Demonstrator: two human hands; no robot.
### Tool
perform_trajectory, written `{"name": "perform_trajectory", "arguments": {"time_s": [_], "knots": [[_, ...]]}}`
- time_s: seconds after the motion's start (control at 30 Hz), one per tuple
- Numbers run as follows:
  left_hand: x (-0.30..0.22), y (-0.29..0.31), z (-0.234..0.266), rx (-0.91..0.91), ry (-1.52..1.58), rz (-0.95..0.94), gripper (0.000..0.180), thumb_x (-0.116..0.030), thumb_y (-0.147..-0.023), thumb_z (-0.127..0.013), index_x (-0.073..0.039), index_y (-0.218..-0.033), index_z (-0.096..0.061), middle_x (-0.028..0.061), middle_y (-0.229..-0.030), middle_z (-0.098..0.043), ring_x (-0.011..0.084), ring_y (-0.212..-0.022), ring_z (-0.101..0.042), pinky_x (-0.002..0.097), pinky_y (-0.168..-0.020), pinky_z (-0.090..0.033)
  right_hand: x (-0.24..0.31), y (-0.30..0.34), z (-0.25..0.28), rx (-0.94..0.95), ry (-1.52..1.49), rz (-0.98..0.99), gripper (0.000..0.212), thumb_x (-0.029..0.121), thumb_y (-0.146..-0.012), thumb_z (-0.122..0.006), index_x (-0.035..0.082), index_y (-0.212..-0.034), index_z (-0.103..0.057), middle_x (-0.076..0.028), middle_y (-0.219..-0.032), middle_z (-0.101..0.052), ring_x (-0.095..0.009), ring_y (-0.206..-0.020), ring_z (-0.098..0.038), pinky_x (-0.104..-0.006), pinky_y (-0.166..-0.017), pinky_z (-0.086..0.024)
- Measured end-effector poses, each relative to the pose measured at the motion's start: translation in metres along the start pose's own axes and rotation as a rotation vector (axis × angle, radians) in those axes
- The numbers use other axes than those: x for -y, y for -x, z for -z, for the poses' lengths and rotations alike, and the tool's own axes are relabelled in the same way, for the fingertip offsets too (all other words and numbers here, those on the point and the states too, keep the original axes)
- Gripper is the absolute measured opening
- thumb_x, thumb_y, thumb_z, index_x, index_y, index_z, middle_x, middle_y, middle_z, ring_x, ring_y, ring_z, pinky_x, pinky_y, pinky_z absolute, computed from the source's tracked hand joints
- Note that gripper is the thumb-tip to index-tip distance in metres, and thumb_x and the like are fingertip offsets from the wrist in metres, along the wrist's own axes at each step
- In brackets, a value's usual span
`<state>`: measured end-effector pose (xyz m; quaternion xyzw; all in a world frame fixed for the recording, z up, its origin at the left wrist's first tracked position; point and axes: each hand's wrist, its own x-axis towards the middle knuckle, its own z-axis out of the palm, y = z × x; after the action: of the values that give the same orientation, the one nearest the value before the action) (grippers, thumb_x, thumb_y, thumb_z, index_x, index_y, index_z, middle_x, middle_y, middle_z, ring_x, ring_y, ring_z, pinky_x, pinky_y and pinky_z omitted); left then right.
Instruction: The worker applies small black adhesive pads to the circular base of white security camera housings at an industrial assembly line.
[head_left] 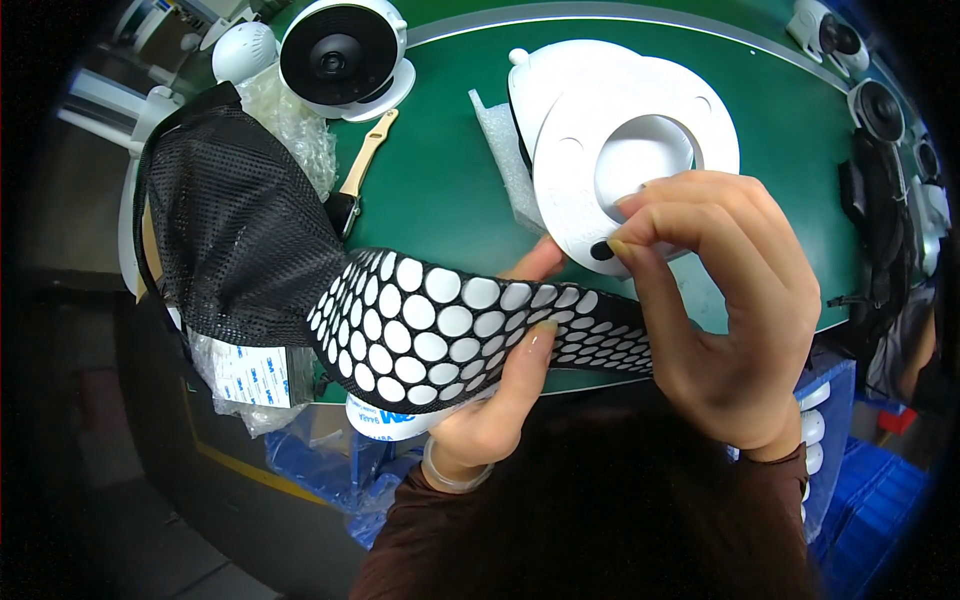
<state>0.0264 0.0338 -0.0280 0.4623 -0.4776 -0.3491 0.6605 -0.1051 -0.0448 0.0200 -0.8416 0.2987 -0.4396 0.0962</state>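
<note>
In my left hand [495, 400] is a black mesh strip [575, 335] covered in white round dots [417, 311], the thumb on top and a fingertip showing behind. My right hand [725, 290] is closed, thumb and index finger pinched at the edge of a small black round pad [602, 251]. That pad sits at the near rim of a white ring-shaped base [570, 190]. The base belongs to a white rounded device [545, 75] lying tipped over, with other shallow round recesses around the ring. Whether the pad is stuck down or still held, I cannot tell.
A black mesh bag [240, 220] bulges at the left, against bubble wrap [305, 140]. Beyond stands a white camera [345, 60] with a black front. A brush with a wooden handle [370, 155] lies on the green table [440, 180]. Foam sheet [505, 160] touches the device.
</note>
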Motion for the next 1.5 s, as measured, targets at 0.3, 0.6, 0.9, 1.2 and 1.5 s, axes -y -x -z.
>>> {"name": "perform_trajectory", "arguments": {"time_s": [0.3, 0.6, 0.9, 1.2, 1.5], "knots": [[-0.006, -0.004, -0.002, 0.012, 0.019, -0.029, 0.038, 0.005, -0.072, -0.051, 0.004, -0.109, -0.05, 0.0094, -0.101, -0.055, 0.0162, -0.092, -0.05, 0.0238, -0.084, -0.036, 0.008, -0.001, 0.003, 0.096, 0.051, -0.093, 0.016, -0.012, -0.061, -0.059, 0.0, -0.072, -0.054, -0.009, -0.074, -0.058, -0.019, -0.069, -0.055, -0.0231, -0.059, -0.043], [-0.005, 0.011, -0.013, -0.221, 0.094, -0.246, 0.036, 0.01, -0.069, -0.055, 0.008, -0.104, -0.047, 0.012, -0.095, -0.057, 0.0174, -0.085, -0.055, 0.0242, -0.076, -0.042, 0.01, 0.022, 0.016, 0.113, -0.34, -0.184, 0.02, -0.007, -0.059, -0.063, -0.002, -0.078, -0.06, -0.012, -0.071, -0.06, -0.022, -0.06, -0.057, -0.026, -0.055, -0.044], [-0.004, 0.014, -0.03, -0.26, 0.071, -0.244, 0.04, 0.011, -0.068, -0.058, 0.009, -0.105, -0.045, 0.0126, -0.095, -0.057, 0.0162, -0.082, -0.057, 0.023, -0.073, -0.045, 0.005, 0.03, 0.009, -0.047, -0.259, -0.151, 0.017, -0.001, -0.059, -0.066, 0.004, -0.074, -0.06, -0.005, -0.066, -0.059, -0.018, -0.054, -0.056, -0.0252, -0.045, -0.042], [-0.005, 0.017, -0.032, -0.321, -0.262, -0.2, 0.05, 0.007, -0.066, -0.058, 0.011, -0.112, -0.036, 0.0143, -0.093, -0.054, 0.0172, -0.078, -0.055, 0.0248, -0.073, -0.044, 0.002, 0.033, 0.009, -0.115, -0.096, -0.004, 0.019, 0.002, -0.057, -0.066, 0.005, -0.075, -0.061, -0.004, -0.075, -0.062, -0.016, -0.06, -0.059, -0.024, -0.046, -0.043], [0.003, 0.022, -0.018, -0.176, -0.41, -0.277, 0.059, 0.004, -0.065, -0.063, 0.012, -0.115, -0.034, 0.016, -0.11, -0.047, 0.0192, -0.099, -0.048, 0.0262, -0.087, -0.036, 0.001, 0.03, 0.01, -0.069, -0.234, -0.15, 0.018, 0.002, -0.058, -0.067, 0.007, -0.073, -0.059, -0.002, -0.069, -0.06, -0.017, -0.057, -0.058, -0.0249, -0.047, -0.044]]}}
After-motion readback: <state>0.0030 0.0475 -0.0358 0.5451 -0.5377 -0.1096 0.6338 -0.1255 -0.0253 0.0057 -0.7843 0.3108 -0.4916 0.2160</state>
